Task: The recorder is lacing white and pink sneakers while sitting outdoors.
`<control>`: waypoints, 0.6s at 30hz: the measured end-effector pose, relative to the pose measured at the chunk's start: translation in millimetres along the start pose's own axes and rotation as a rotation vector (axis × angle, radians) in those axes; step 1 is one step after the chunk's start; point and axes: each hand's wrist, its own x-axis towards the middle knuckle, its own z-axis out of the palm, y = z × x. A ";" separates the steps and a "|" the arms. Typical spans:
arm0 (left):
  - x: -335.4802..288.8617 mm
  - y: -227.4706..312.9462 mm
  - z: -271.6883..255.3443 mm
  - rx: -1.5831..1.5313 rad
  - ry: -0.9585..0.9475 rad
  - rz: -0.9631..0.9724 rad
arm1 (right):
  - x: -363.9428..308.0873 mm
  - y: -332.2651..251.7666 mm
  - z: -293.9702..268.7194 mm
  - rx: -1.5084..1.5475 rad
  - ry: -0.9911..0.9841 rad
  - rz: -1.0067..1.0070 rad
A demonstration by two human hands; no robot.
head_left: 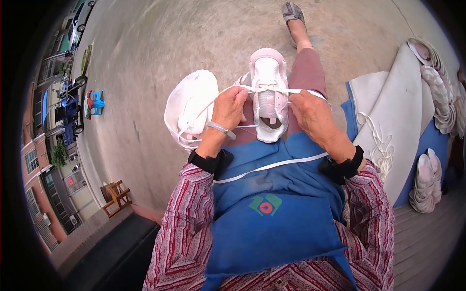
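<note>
A white and pale pink shoe upper [267, 72] lies between my knees, its toe pointing away from me. White shoelace [267, 89] crosses near the top of its lace opening and stretches out to both sides. My left hand [229, 109] is closed on the lace just left of the upper. On the other side, my right hand [318, 118] pinches the lace, thumb and fingertips together. A long loose end of white lace [272, 166] trails across the blue apron [276, 228] on my lap.
White pieces [194, 99] sit beside my left hand, partly covered by lace. At the right are a bundle of white laces [379, 150], a pale sheet [400, 104] and stacked white-pink shoe parts [427, 182]. A wooden stool [116, 198] and a blue chair [98, 103] stand further left.
</note>
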 end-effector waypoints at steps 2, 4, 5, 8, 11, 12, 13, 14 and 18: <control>0.4 -1.4 1.0 -0.128 -0.025 0.025 | 8.7 1.1 4.3 -0.001 -0.002 -0.004; 4.2 -5.7 1.7 -0.216 -0.049 -0.019 | 16.0 2.6 12.6 -0.021 0.158 -0.046; 5.2 -7.3 2.4 -0.296 -0.082 -0.058 | 18.4 4.2 12.7 -0.025 0.150 -0.053; 7.5 -5.6 3.0 -0.336 -0.105 -0.061 | 22.9 6.9 9.0 0.043 0.174 -0.006; 6.5 -6.9 0.1 -0.282 -0.076 -0.018 | 17.4 5.5 7.7 -0.053 0.098 -0.018; 6.9 -6.6 1.3 -0.240 -0.039 0.031 | 17.3 1.3 5.3 -0.032 0.110 -0.012; 8.5 -8.7 1.4 -0.250 -0.042 0.034 | 18.1 -1.8 4.1 -0.010 0.121 -0.006; 10.6 -12.7 0.9 -0.297 -0.064 0.028 | 20.3 -3.3 5.0 -0.019 0.117 -0.006; 12.2 -5.0 -3.0 -0.333 -0.116 -0.040 | 29.4 0.5 7.9 0.035 0.167 0.025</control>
